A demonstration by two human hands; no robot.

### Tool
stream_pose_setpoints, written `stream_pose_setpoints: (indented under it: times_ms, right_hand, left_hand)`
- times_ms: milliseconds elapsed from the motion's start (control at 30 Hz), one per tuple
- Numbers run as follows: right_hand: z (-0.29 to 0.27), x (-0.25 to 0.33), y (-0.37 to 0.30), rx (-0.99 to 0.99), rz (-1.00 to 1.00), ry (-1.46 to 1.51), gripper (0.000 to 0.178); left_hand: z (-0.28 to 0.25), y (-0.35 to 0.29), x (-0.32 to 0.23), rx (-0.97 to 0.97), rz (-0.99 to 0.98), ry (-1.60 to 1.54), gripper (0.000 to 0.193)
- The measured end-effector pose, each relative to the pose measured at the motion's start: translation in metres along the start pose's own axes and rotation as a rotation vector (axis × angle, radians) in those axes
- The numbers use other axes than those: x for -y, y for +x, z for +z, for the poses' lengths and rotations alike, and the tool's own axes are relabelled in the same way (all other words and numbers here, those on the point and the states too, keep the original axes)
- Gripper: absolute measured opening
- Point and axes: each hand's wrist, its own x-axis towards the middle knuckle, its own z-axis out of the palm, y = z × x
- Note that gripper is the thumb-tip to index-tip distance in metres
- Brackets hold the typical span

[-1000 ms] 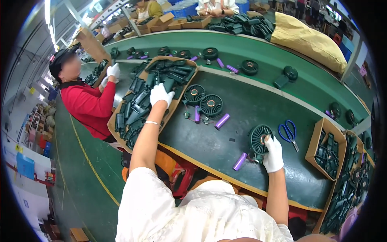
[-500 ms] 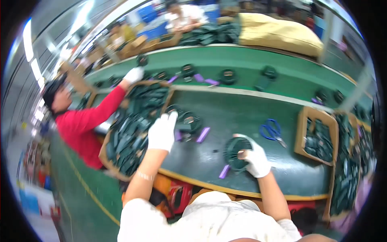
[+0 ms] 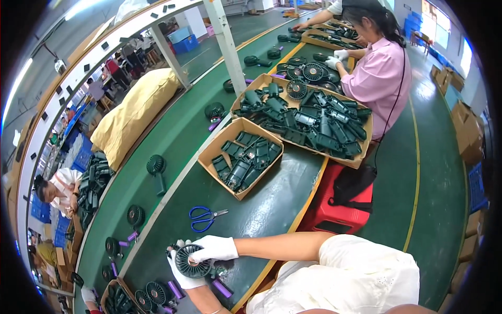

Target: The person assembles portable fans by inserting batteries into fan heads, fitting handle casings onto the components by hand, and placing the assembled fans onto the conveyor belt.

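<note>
Grip of left hand (image 3: 181,273) and right hand (image 3: 215,248) is closed on the fan head (image 3: 189,267), located over the worktop (image 3: 253,214). Purple cylinder (image 3: 222,288) lies just beside it; blue-handled scissors (image 3: 212,214) lie beyond, then a carton (image 3: 262,179) of dark casings (image 3: 242,170).

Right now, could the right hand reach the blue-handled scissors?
Probably yes: the scissors lie just beyond the right hand, with only bare tabletop between them, though that hand is on the fan head and would likely need to let go.
</note>
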Motion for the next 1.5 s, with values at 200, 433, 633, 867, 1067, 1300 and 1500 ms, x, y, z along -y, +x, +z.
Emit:
stream_pose_setpoints:
  times_ms: [200, 433, 633, 867, 1067, 1300, 1500]
  right_hand:
    - [0.014, 0.011, 0.002, -0.037, -0.085, -0.386, 0.04]
    - [-0.031, 0.015, 0.004, -0.486, -0.457, -0.349, 0.033]
    - [-0.021, 0.027, 0.009, -0.53, -0.188, -0.065, 0.035]
    - [-0.021, 0.004, 0.011, -0.469, -0.259, 0.213, 0.033]
    - [-0.011, 0.034, -0.003, -0.526, -0.277, -0.073, 0.043]
    - [0.0, 0.014, 0.004, -0.533, -0.308, 0.023, 0.036]
    - [-0.016, -0.002, 0.009, -0.403, -0.225, -0.109, 0.045]
  left_hand:
    - [-0.021, 0.002, -0.016, 0.292, 0.221, 0.545, 0.031]
    - [0.047, -0.036, 0.014, 0.015, -0.052, 0.994, 0.035]
    - [0.051, -0.045, 0.003, 0.022, -0.174, 0.718, 0.033]
    - [0.051, -0.051, 0.0, -0.015, -0.175, 0.72, 0.038]
    - [0.051, -0.048, 0.005, 0.149, -0.139, 0.864, 0.035]
    - [0.044, -0.05, 0.012, 0.08, 0.056, 1.225, 0.028]
    - [0.07, -0.054, 0.017, -0.073, 0.093, 1.072, 0.022]
